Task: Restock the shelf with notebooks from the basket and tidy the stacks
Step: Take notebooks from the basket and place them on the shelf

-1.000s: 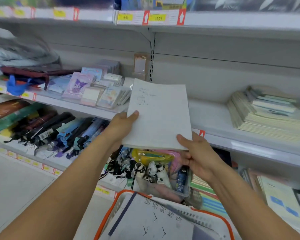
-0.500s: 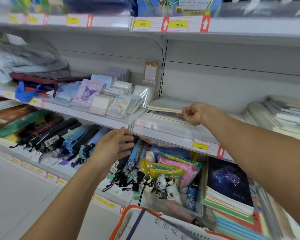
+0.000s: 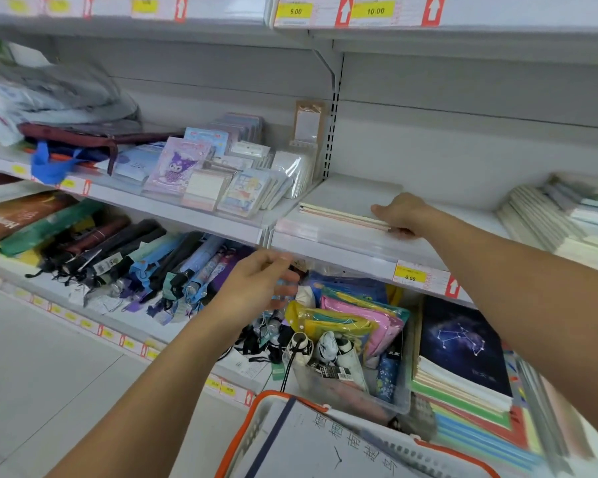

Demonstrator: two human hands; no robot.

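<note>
I am at the placing step: a small pile of notebooks (image 3: pixel 342 210) lies flat on the middle shelf (image 3: pixel 353 248), at its left end just right of the upright bracket, and I am seating it there.

Starting at the left, my left hand (image 3: pixel 256 288) hangs in the air below the shelf's front lip, over the folded umbrellas (image 3: pixel 125 260) on the lower shelf. Its fingers are loosely spread and slightly bent, and it holds nothing. The forearm comes up from the lower left.

Further right, my right hand (image 3: pixel 399 213) is at the right front corner of the pile. The fingers lie over the top cover and the thumb sits low at the front edge, so it looks clamped on that corner, though the wrist hides part of the grip. The arm reaches in long from the lower right, across the yellow price label (image 3: pixel 409 274).

The basket (image 3: pixel 242 439) with the orange rim is at the bottom of the view, and at least one big white notebook (image 3: pixel 325 446) with writing on its cover is in it. So restocking is not finished, I judge.

Next I would nudge the pile square to the shelf edge, let go, and bring a hand down to the basket. Far right, the fanned stack (image 3: pixel 546 222) leans untidily and will want straightening.
</note>
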